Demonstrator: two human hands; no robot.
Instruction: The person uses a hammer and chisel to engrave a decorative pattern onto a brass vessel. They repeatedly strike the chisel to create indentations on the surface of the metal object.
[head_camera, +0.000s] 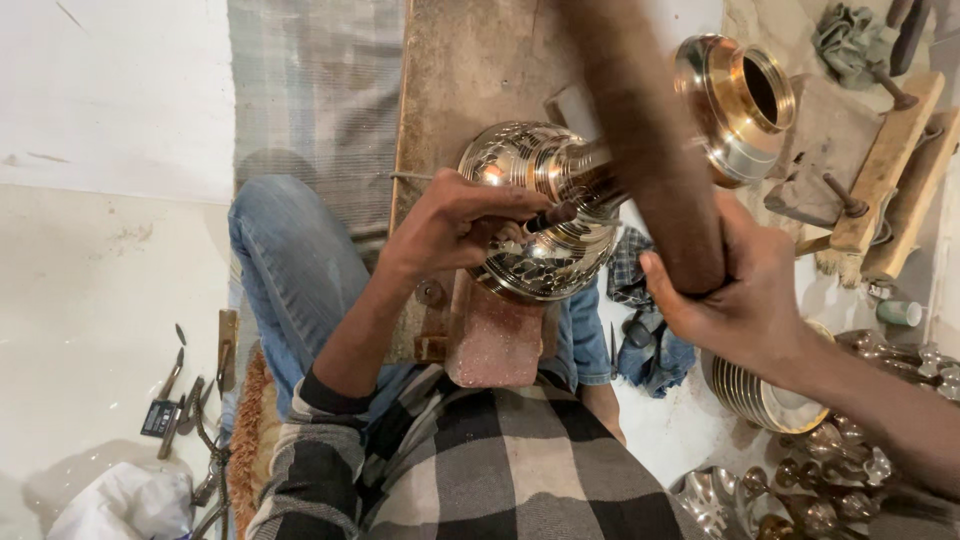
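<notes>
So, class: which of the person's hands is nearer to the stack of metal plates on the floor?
Right. The right hand, gripping the wooden mallet, sits just above the stack of metal plates. The left hand is farther away, on the engraved brass vessel.

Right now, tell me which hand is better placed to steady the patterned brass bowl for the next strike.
Left. The left hand already rests on the patterned brass bowl, pinching a small punch against it; the right hand is occupied gripping the wooden mallet handle.
</notes>
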